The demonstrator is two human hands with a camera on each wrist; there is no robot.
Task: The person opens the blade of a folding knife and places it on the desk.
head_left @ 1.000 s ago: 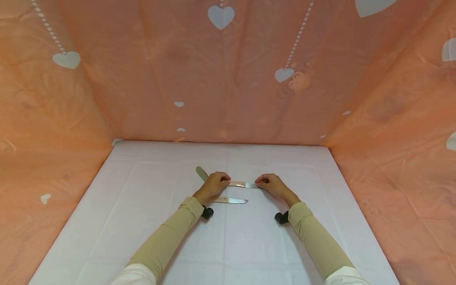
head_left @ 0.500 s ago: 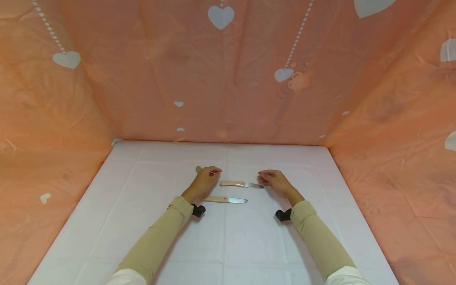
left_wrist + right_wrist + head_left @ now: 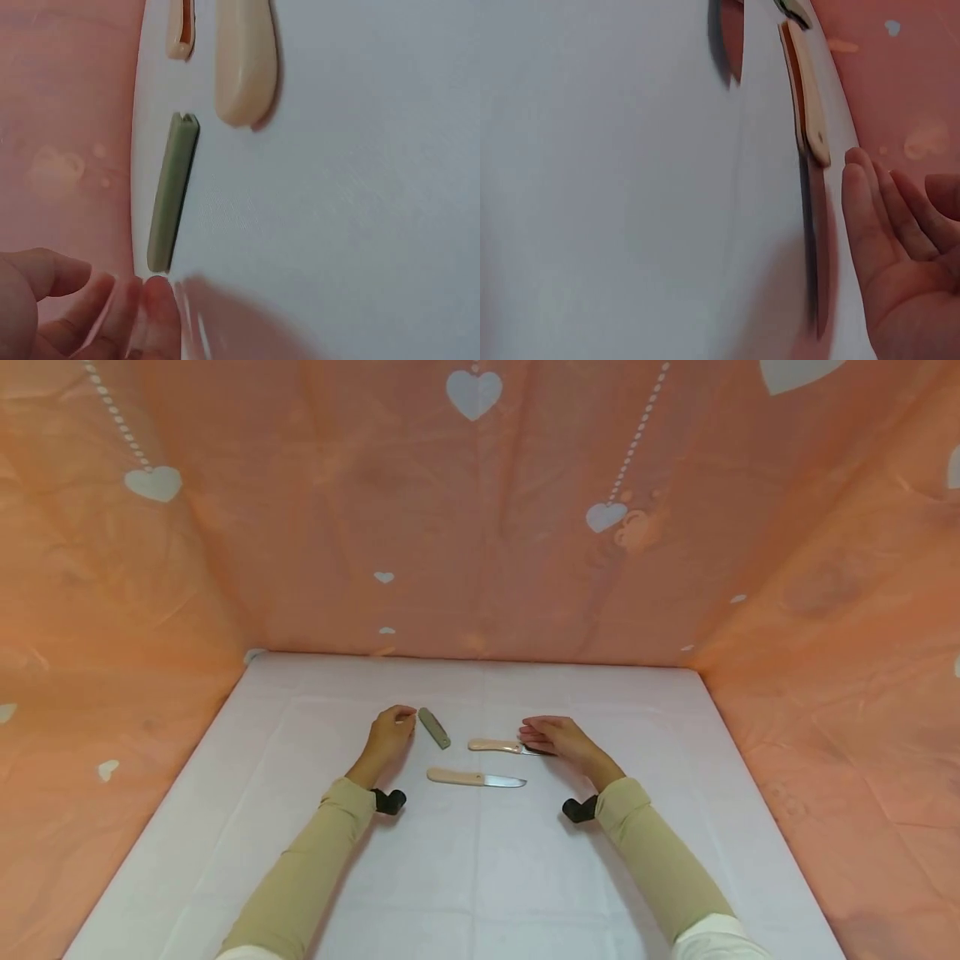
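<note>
A green folding knife handle, no blade visible out of it, lies slanted on the white table. My left hand is just left of it, fingers relaxed and holding nothing; in the left wrist view the fingertips come close to its end, and I cannot tell whether they touch. A folding knife with a beige handle and its blade out lies to the right. Over its blade hovers my right hand, fingers extended and holding nothing; it hides part of the blade in the head view.
Nearer to me lies a second beige-handled knife, its blade pointing right. Orange cloth walls with white hearts enclose the white-covered table at the back and sides.
Both hands have let go of the far beige knife, which lies on the table. My left hand has moved left, uncovering the green folding knife and the nearer knife's handle.
</note>
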